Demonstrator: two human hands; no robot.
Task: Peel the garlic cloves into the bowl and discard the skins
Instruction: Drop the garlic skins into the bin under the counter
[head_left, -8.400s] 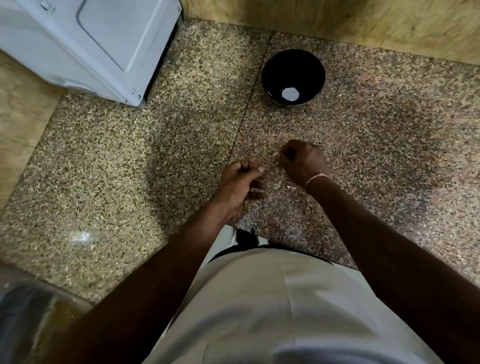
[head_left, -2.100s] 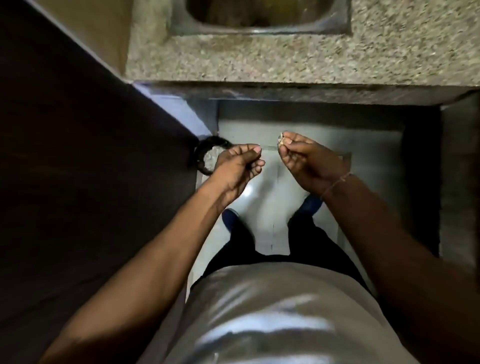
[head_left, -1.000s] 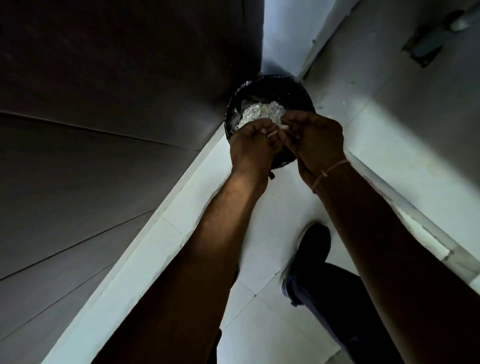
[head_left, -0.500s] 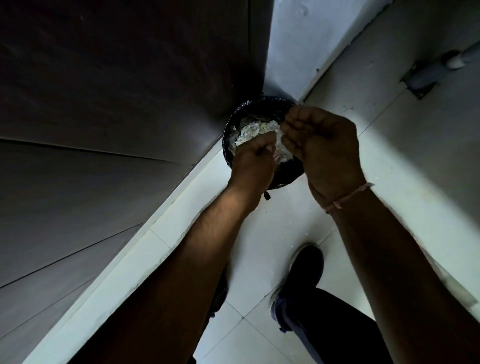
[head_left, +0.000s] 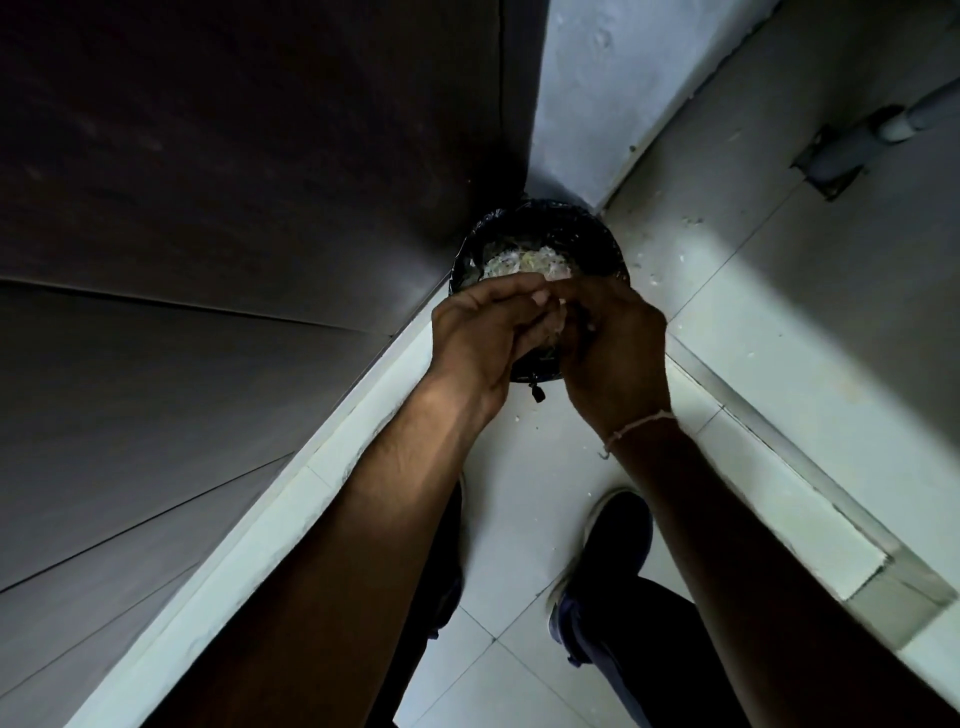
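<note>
Hands meeting directly above a black-lined bin (head_left: 597, 234), which stands on the pale floor in the corner formed by a dark cabinet face (head_left: 234, 182) and a grey wall (head_left: 597, 93). The left hand (head_left: 483, 338) and right hand (head_left: 613, 353) sit over the near rim of the bin, fingertips touching. The left fingers are curled inward with the thumb laid along them; the right fingers are bent toward them. Pale garlic skins (head_left: 557, 323) show in the small gap between the two sets of fingertips (whether they are pinched or merely brushed cannot be told). A heap of discarded skins (head_left: 524, 262) lies inside the bin, just beyond the fingertips. A thin thread band (head_left: 641, 423) circles the right wrist. Nearer the viewer than the bin, a dark shoe (head_left: 608, 561) rests on the floor tiles.

Compared with half a second earlier, the right hand has lowered from its raised, open-palmed pose and closed against the left, and both hands now cover more of the bin's opening.
</note>
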